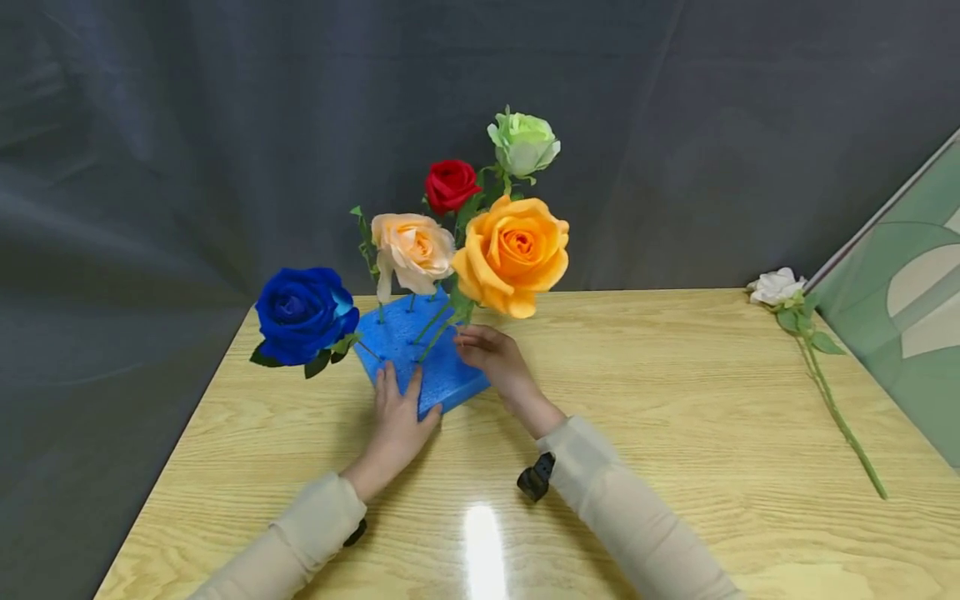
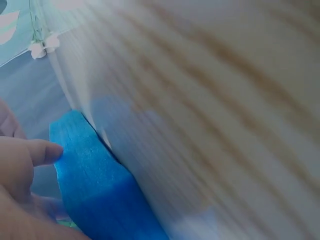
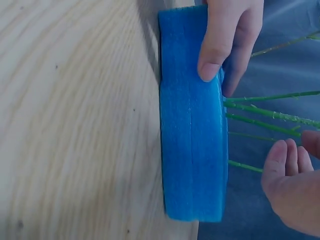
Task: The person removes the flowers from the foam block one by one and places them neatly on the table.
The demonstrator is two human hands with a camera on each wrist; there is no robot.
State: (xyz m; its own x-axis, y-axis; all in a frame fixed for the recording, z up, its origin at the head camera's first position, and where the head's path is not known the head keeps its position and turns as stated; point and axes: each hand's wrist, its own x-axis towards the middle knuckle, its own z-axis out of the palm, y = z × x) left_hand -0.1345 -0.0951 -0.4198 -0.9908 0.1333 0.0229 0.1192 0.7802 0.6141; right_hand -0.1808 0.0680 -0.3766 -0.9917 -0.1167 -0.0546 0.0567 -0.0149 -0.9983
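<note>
A blue foam block lies on the table with several artificial roses stuck upright or leaning in it. My left hand rests on its near left corner, fingers spread on the top; the thumb presses the side face. Beside the block's right part, my right hand is loosely bent, its fingertips close to the green stems; whether they touch one is unclear. An orange rose stands above that hand. Around it are a peach rose, a red rose and a pale green rose. A blue rose leans left.
On the table's right side lies a white rose with a long stem. A green patterned panel leans at the right edge. Dark cloth hangs behind the wooden table.
</note>
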